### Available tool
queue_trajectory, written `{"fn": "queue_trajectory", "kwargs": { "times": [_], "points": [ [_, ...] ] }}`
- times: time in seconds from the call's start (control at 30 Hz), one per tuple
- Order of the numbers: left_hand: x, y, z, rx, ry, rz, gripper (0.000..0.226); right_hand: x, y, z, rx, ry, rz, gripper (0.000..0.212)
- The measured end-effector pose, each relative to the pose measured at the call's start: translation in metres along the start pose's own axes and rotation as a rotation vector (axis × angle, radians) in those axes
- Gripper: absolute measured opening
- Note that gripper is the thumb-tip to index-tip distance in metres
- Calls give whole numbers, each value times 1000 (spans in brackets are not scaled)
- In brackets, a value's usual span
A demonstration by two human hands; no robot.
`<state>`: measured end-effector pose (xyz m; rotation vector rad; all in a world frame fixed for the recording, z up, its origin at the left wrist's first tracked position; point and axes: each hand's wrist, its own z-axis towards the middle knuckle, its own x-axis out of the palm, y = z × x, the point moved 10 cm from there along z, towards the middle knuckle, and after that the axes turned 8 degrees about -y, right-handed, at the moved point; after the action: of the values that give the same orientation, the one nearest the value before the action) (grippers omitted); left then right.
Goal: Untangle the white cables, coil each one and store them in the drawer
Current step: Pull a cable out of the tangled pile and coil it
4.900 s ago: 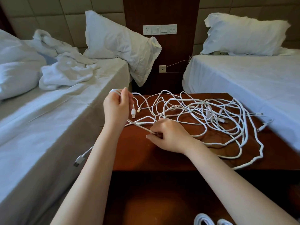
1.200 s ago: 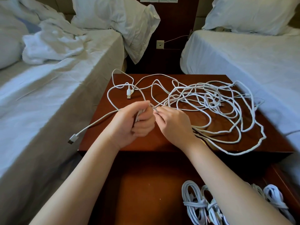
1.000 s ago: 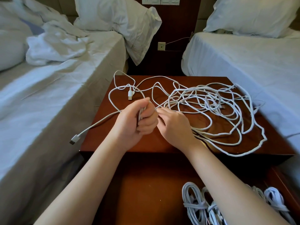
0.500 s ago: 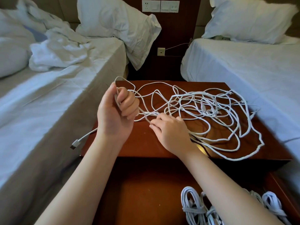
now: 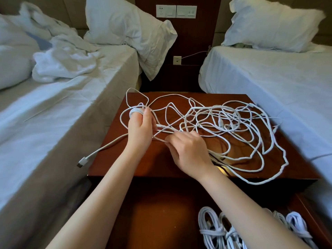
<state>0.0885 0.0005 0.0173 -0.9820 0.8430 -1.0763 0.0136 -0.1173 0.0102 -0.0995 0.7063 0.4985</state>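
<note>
White tangled charging cables (image 5: pixel 224 123), loose heap on red-brown wooden nightstand top (image 5: pixel 115 164); risk: a hard pull on the fed strand (image 5: pixel 160 139) could cinch the crossings into knots. Left hand (image 5: pixel 140 130) raised, gripping a small coil (image 5: pixel 136 112) wound round its fingers; right hand (image 5: pixel 188 150) low, palm down, pinching that strand.

Both bare forearms reach forward over the bench's (image 5: pixel 158 164) near edge. The left hand (image 5: pixel 140 128), upright near the left edge, has white cable (image 5: pixel 135 112) wound round its curled fingers. The right hand (image 5: pixel 188 150), palm down just beside it, pinches a strand at its fingertips (image 5: pixel 168 141).
</note>
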Motion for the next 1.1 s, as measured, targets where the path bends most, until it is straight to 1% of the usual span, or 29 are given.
{"fn": "queue_trajectory", "kwargs": {
  "times": [0.13, 0.27, 0.37, 0.47, 0.53, 0.6, 0.67, 0.73, 0.83, 0.9, 1.0, 1.1],
  "points": [
    [7, 15, -9, -40, 65, 125, 54, -14, 1, 1, -9, -131, -61, 13],
    [11, 14, -16, -20, 121, 229, 56, -28, 0, -1, -11, -237, -64, 11],
    [20, 19, -23, -94, 217, 250, 54, -31, -2, 0, -7, -253, -69, 22],
    [29, 27, -34, -231, 323, 245, 60, -26, -2, 0, -15, -202, -48, 23],
    [32, 33, -40, -350, 373, 173, 65, -21, -11, 0, 32, -165, -29, 22],
    [30, 36, -43, -433, 409, 111, 70, -15, -23, 0, 87, -122, -15, 19],
    [32, 36, -48, -460, 495, 100, 74, -8, -28, 0, 96, -79, -20, 17],
    [37, 31, -56, -476, 603, 62, 73, -5, -29, 1, 100, -65, -28, 21],
    [44, 15, -63, -479, 724, -82, 62, -7, -34, 3, 121, -84, -54, 24],
    [44, 5, -64, -460, 781, -201, 54, -8, -42, 2, 175, -85, -10, 26],
    [39, -14, -59, -413, 823, -441, 47, -5, -57, 0, 271, -76, 65, 26],
    [30, -33, -51, -352, 838, -635, 44, 0, -57, -1, 242, -78, 34, 36]
  ]
}}
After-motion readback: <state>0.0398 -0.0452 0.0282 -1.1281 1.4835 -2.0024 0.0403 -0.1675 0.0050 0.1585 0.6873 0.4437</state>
